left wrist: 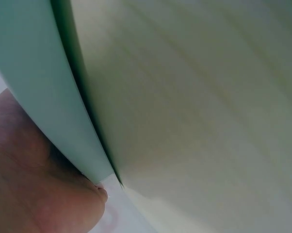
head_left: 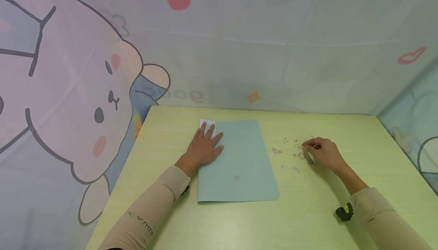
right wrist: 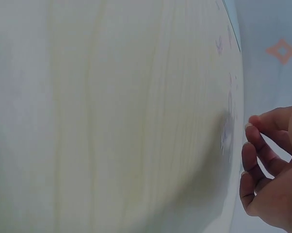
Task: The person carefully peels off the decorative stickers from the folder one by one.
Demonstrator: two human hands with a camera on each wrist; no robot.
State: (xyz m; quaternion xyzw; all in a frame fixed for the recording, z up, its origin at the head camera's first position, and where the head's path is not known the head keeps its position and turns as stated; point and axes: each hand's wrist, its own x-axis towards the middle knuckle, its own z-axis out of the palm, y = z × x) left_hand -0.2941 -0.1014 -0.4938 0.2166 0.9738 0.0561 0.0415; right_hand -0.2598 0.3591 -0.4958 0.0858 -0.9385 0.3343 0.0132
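A pale green sheet of paper [head_left: 237, 160] lies flat on the light wooden table [head_left: 308, 212]. My left hand [head_left: 205, 145] rests flat on the sheet's upper left corner, fingers straight, partly over a small white slip [head_left: 207, 123]. One small ring-shaped piece [head_left: 237, 178] lies on the sheet. To the right of the sheet several tiny pieces [head_left: 291, 153] are scattered on the table. My right hand [head_left: 321, 152] hovers over them with fingers curled, fingertips [right wrist: 250, 131] close to the pieces; whether they pinch one is too small to see. The left wrist view shows the sheet's edge [left wrist: 73, 121] beside my palm.
A cartoon-printed fabric backdrop [head_left: 102, 71] hangs behind and to both sides of the table. A black and yellow band [head_left: 345, 212] sits at my right wrist. The table's near edge runs along the bottom left.
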